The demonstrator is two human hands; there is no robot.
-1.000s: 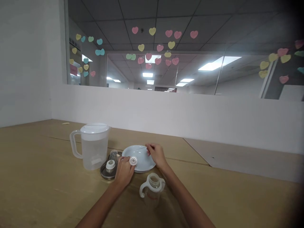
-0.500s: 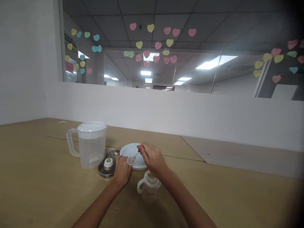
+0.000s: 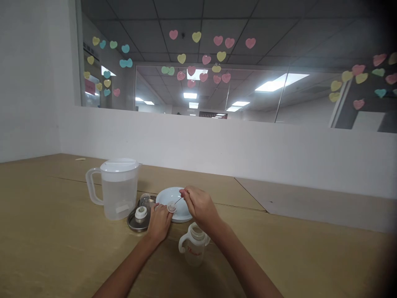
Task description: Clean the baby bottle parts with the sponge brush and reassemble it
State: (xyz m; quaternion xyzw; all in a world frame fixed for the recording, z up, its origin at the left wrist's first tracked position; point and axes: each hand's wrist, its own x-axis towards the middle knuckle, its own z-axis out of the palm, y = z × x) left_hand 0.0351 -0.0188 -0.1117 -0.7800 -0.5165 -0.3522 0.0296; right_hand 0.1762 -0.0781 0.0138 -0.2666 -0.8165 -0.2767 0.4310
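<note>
I observe the left hand (image 3: pixel 159 222), grip clamped on a clear round piece (image 3: pixel 171 207) by the bowl (image 3: pixel 165 196); the right hand (image 3: pixel 201 207), grip pinched together, holds a thin rod (image 3: pixel 178 200) towards it.

Counted: 1 pitcher (image 3: pixel 119 192), 1 bowl (image 3: pixel 165 196), 1 tray (image 3: pixel 135 226), 1 bottle (image 3: pixel 194 251), 1 rod (image 3: pixel 178 200), 1 rd. piece (image 3: pixel 171 207), 1 L hand (image 3: pixel 159 221), 1 R hand (image 3: pixel 201 209).

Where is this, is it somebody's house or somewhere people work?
Probably an office or a training room, though I can't be sure. Bright ceiling light panels show beyond a long window, heart-shaped paper notes are stuck on it, and a big plain table stands against the wall.
</note>
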